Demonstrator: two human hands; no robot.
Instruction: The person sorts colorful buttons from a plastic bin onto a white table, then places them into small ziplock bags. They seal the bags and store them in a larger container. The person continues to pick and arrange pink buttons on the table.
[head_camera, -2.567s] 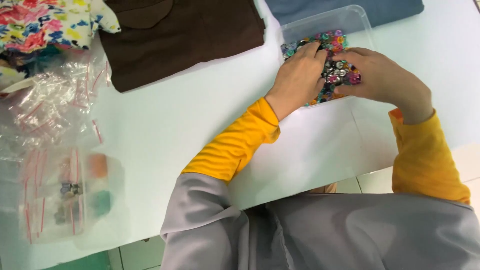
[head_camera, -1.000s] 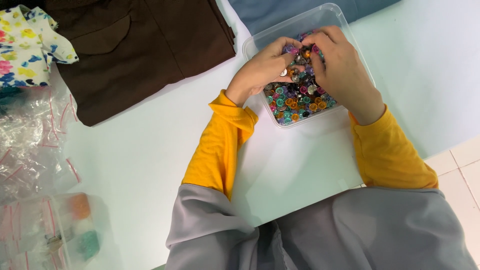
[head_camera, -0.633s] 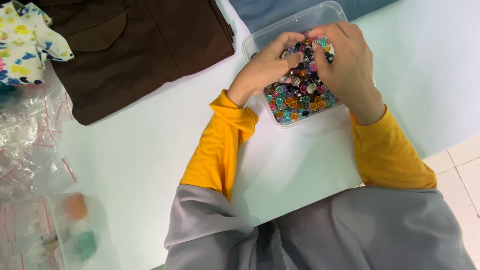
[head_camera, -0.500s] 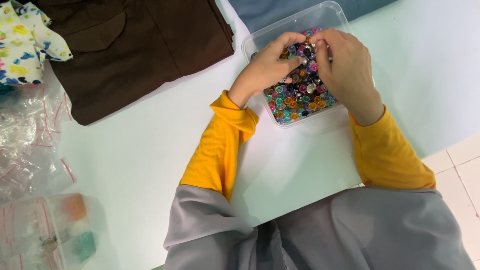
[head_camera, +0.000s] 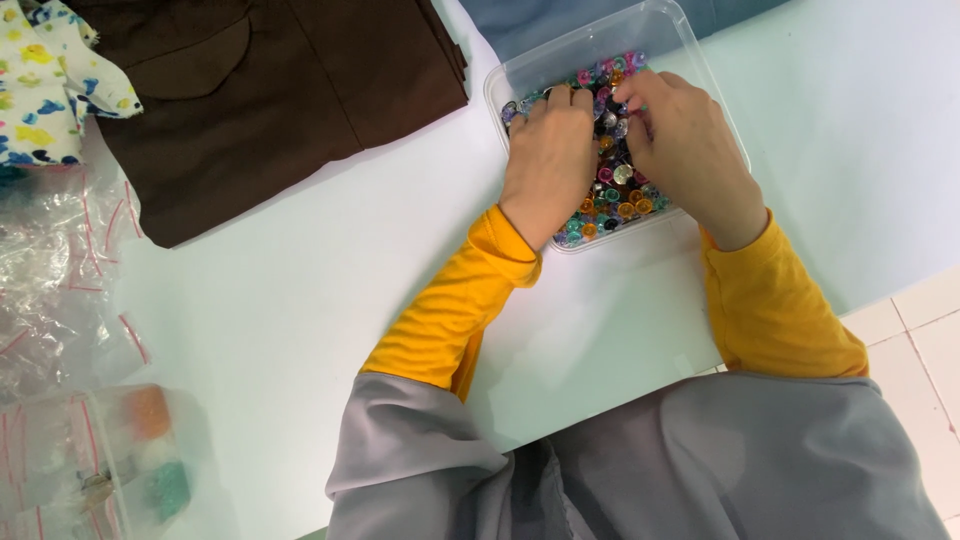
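Observation:
A clear plastic box (head_camera: 668, 28) full of small coloured buttons (head_camera: 613, 195) stands on the white table at the upper right. Both my hands are inside it, palms down. My left hand (head_camera: 550, 160) lies on the left part of the heap with its fingers curled into the buttons. My right hand (head_camera: 685, 150) lies on the right part, its fingertips bent toward the middle of the heap. The fingertips are buried among the buttons, so I cannot tell whether either hand holds one. Yellow sleeves cover both forearms.
A folded brown garment (head_camera: 270, 90) lies at the upper left, a blue-grey cloth (head_camera: 540, 20) behind the box, a flowered cloth (head_camera: 45, 80) at the far left. Clear zip bags (head_camera: 60, 280) and a small clear box (head_camera: 130, 460) with coloured bits lie at the left edge. Tiled floor (head_camera: 925, 320) shows at the right.
My left hand has slid further into the box and flattened over the buttons. My right hand has stayed over the right part, its fingers still working in the heap.

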